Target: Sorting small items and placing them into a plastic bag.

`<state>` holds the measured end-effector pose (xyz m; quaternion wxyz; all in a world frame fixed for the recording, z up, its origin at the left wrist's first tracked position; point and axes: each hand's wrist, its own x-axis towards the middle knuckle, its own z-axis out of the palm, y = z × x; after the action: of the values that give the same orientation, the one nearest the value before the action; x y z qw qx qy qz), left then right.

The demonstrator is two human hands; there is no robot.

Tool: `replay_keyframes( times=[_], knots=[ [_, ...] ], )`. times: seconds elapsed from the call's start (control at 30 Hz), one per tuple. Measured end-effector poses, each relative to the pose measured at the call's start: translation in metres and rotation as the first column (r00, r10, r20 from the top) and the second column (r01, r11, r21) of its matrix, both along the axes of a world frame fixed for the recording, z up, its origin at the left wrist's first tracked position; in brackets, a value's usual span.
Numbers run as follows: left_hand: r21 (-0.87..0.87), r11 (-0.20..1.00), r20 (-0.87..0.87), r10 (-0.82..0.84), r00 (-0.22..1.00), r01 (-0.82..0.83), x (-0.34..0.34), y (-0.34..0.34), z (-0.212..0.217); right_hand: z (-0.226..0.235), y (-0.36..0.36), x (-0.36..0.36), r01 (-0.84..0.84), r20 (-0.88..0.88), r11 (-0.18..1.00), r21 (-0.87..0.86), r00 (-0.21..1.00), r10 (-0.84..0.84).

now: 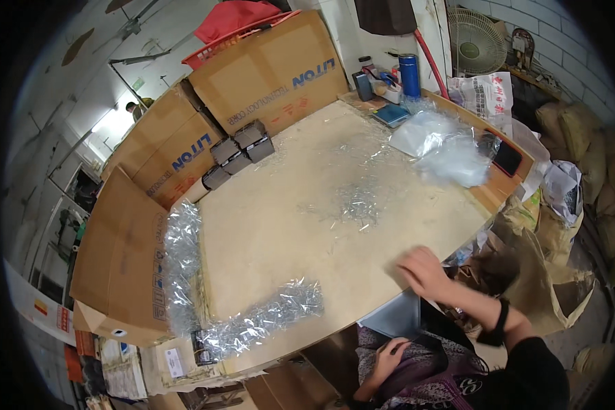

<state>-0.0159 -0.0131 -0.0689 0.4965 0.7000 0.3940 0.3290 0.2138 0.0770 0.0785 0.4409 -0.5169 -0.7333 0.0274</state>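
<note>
My right hand [422, 272] is over the table's near right edge, its fingers bent and partly smeared by motion; I cannot tell whether anything is in them. My left hand [388, 358] is lower, in front of my lap, with thumb and fingers together; what they pinch is too small to make out. Between the hands, at the table edge, is a flat grey sheet-like piece [396, 318]. Small shiny slivers [355, 203] lie scattered mid-table. Thick heaps of the same silvery pieces line the left side [182, 263] and the near edge [270, 321].
Cardboard boxes [270, 82] wall the table's [266, 253] far and left sides. Several dark grey blocks [236, 160] stand before them. At far right are clear plastic bags [451, 147], a phone [508, 160] and a blue canister [408, 76]. Paper sacks [543, 273] crowd the right.
</note>
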Motion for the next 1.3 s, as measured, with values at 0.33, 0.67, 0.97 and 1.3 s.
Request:
replay_keyframes(
  times=[0.33,0.67,0.97,1.3],
  knots=[
    [0.001,0.993,0.126,0.118,0.985,-0.119,0.002,0.007,0.011,-0.016,0.150,-0.010,0.002,0.423,0.949,-0.314,0.895,0.138],
    [-0.326,0.942,0.159,0.135,0.978,-0.077,0.002,0.008,0.032,0.009,0.069,0.008,-0.116,0.079,0.974,-0.193,0.988,0.133],
    [-0.353,0.935,0.063,0.054,0.997,-0.028,-0.001,0.013,0.046,-0.010,0.063,-0.011,-0.179,0.045,0.966,-0.188,0.981,0.191],
    [-0.358,0.933,0.092,0.075,0.993,-0.038,0.001,0.005,0.053,0.003,-0.005,-0.054,-0.097,0.390,0.972,-0.215,0.904,0.177]
  ],
)
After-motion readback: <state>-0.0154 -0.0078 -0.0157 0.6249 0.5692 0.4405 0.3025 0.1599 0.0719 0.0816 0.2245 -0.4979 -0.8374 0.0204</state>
